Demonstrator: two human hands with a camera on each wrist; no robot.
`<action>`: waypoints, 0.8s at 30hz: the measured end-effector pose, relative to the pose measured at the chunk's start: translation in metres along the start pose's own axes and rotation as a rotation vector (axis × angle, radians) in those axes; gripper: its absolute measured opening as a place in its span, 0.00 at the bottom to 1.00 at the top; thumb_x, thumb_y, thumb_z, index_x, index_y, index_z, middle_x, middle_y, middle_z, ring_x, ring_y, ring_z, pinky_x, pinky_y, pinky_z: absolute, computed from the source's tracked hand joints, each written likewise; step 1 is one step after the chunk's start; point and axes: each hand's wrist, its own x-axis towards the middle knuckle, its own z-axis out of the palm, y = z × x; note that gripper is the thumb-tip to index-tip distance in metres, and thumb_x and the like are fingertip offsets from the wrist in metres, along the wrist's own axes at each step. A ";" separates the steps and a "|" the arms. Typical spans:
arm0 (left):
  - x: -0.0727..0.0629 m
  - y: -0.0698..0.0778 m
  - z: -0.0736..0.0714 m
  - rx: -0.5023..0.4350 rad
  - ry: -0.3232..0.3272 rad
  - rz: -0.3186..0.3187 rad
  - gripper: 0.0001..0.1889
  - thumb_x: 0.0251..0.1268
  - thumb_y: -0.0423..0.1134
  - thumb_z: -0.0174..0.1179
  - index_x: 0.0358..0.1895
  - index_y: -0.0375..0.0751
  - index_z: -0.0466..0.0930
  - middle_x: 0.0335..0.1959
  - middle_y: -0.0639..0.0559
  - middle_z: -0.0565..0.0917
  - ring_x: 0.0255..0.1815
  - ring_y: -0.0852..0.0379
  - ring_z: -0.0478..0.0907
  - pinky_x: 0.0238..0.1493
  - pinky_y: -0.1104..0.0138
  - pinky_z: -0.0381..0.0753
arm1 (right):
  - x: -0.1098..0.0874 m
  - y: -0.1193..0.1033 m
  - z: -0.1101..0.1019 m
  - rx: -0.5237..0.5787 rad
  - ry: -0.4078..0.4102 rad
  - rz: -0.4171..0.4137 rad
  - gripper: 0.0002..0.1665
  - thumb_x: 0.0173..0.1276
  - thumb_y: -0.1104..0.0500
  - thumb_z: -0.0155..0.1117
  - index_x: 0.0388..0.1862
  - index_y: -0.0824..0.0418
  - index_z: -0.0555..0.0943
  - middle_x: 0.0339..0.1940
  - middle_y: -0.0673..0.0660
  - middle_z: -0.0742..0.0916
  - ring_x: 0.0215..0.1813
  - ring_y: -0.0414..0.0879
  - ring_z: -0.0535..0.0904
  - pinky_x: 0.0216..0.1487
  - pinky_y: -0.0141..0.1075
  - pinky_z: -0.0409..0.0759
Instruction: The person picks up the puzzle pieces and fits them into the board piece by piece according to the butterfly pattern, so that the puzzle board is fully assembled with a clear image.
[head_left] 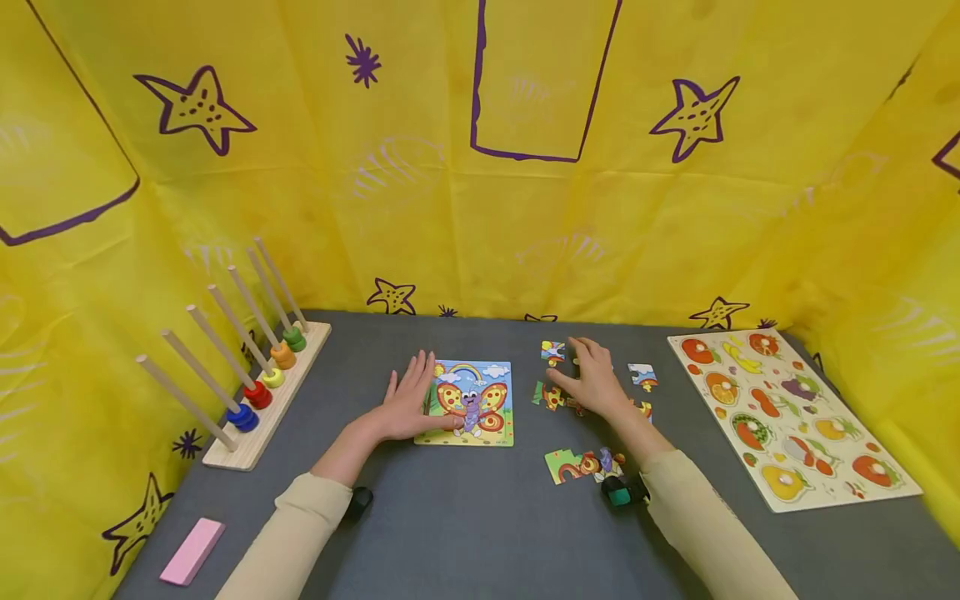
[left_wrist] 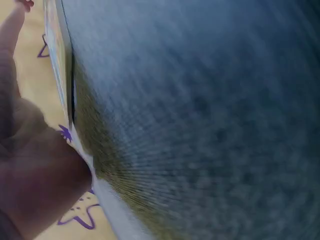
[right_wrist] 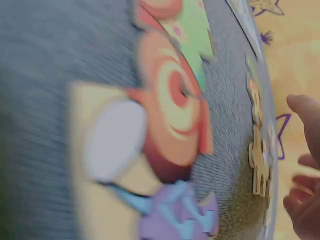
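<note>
A square butterfly picture (head_left: 480,383) lies in the middle of the dark table. My left hand (head_left: 407,407) rests on its left side, fingers straight and thumb across the lower part. To the right, my right hand (head_left: 597,385) is over several loose jigsaw pieces (head_left: 552,351), thumb and fingers spread apart with nothing visible between them. In the right wrist view these loose pieces (right_wrist: 258,160) lie below that hand (right_wrist: 306,200). Nearer to me, a strip of joined jigsaw pieces (head_left: 573,467) shows green ground, a red wing and a purple body.
At the left stands a wooden peg rack (head_left: 258,392) with coloured rings on upright rods. A pink block (head_left: 192,552) lies near the front left. A fruit puzzle board (head_left: 795,417) lies at the right. Yellow cloth (head_left: 450,233) hangs behind the table.
</note>
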 end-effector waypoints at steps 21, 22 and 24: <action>-0.007 -0.018 -0.006 -0.038 -0.148 0.057 0.67 0.47 0.61 0.73 0.78 0.34 0.33 0.78 0.38 0.32 0.78 0.43 0.27 0.71 0.43 0.27 | 0.033 0.012 0.000 0.008 -0.079 0.076 0.32 0.66 0.54 0.68 0.60 0.74 0.73 0.62 0.74 0.71 0.66 0.71 0.60 0.66 0.59 0.59; -0.007 -0.018 -0.005 -0.034 -0.148 0.057 0.67 0.47 0.62 0.72 0.78 0.35 0.33 0.79 0.39 0.32 0.78 0.43 0.27 0.71 0.43 0.27 | 0.033 0.012 0.000 0.003 -0.069 0.079 0.32 0.66 0.54 0.69 0.60 0.74 0.74 0.60 0.74 0.72 0.65 0.71 0.61 0.65 0.60 0.59; -0.007 -0.017 -0.005 -0.019 -0.148 0.056 0.67 0.47 0.63 0.72 0.78 0.36 0.34 0.79 0.40 0.33 0.78 0.44 0.28 0.71 0.42 0.27 | 0.034 0.010 0.000 0.001 -0.051 0.094 0.32 0.64 0.54 0.70 0.59 0.73 0.74 0.58 0.73 0.75 0.63 0.70 0.64 0.63 0.61 0.61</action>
